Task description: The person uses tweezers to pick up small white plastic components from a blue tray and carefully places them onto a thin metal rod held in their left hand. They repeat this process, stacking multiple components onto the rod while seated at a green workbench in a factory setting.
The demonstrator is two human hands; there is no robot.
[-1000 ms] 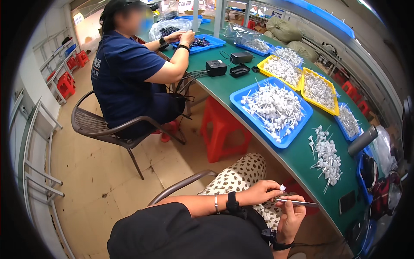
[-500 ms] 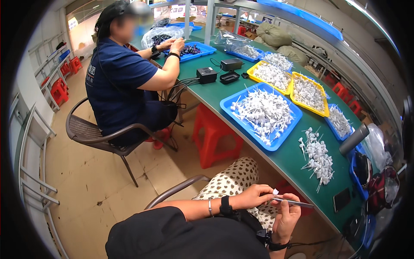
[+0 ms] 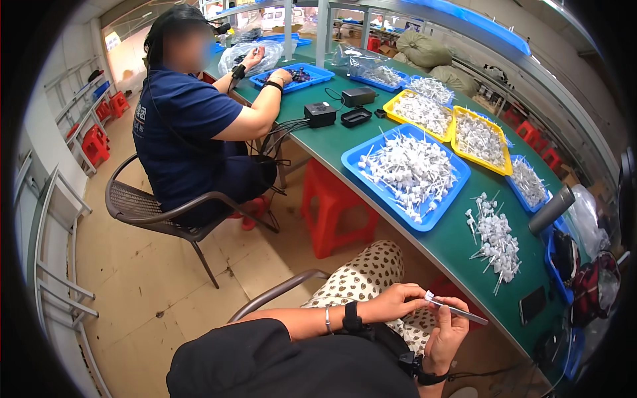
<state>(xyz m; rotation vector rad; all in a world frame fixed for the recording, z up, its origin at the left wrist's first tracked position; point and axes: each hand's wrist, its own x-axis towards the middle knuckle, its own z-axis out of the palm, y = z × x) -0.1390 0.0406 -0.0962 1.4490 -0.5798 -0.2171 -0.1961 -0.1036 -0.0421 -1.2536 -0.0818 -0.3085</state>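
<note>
Over my lap, my left hand (image 3: 401,302) is closed, its thumb and fingertips pinching a small white piece (image 3: 429,296). Close beside it, my right hand (image 3: 444,339) grips a slim grey metal tool (image 3: 468,314) whose tip meets the white piece. Too little of the tool shows to tell its exact kind. On the green table in front of me lies a loose pile of white parts with thin stems (image 3: 495,242). Similar white parts fill the large blue tray (image 3: 350,159) to the left of the pile.
Yellow trays (image 3: 508,169) of white parts stand farther back. A phone (image 3: 531,305) and a grey cylinder (image 3: 552,209) lie on the green table (image 3: 398,255) at right. Red stools (image 3: 328,219) sit under it. At left, a co-worker (image 3: 192,132) sits by a blue tray of dark pieces.
My hands stay together over my lap, the tool tip now against the white piece. The co-worker's hands have moved apart, one reaching into the tray, the other raised.
</note>
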